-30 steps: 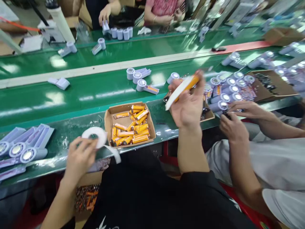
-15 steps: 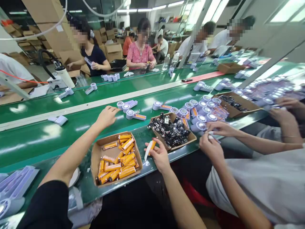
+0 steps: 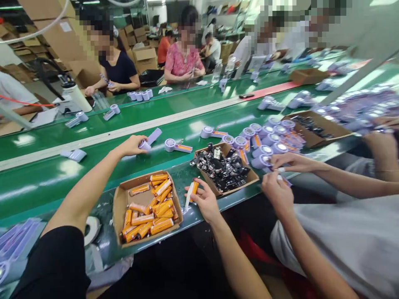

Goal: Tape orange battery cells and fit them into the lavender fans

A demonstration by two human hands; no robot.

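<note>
My left hand [image 3: 133, 145] reaches out over the green belt, its fingers closed round a lilac handheld fan body [image 3: 153, 136]. Between the fingertips of my right hand [image 3: 206, 202] is an orange cylindrical battery [image 3: 194, 189], with a white strip hanging from its side. Below and between my hands stands a cardboard box [image 3: 117, 207] of orange batteries. Just right of my right hand is a box of black circuit boards [image 3: 227, 168]. Another lilac fan [image 3: 170, 145], with an orange battery in its handle, lies on the belt to the right of my left hand.
Many lilac fans [image 3: 272, 139] are massed on the right, beside a co-worker's hands [image 3: 280, 182]. At the lower left are lilac fan parts [image 3: 20, 245] and a tape roll [image 3: 92, 230]. A lone lilac part [image 3: 73, 155] lies on the belt [image 3: 40, 182]. People sit across the line.
My left hand has closed on a lilac fan body and drawn it a little left, away from the fan beside it. My right hand still holds the battery. The view has shifted slightly.
</note>
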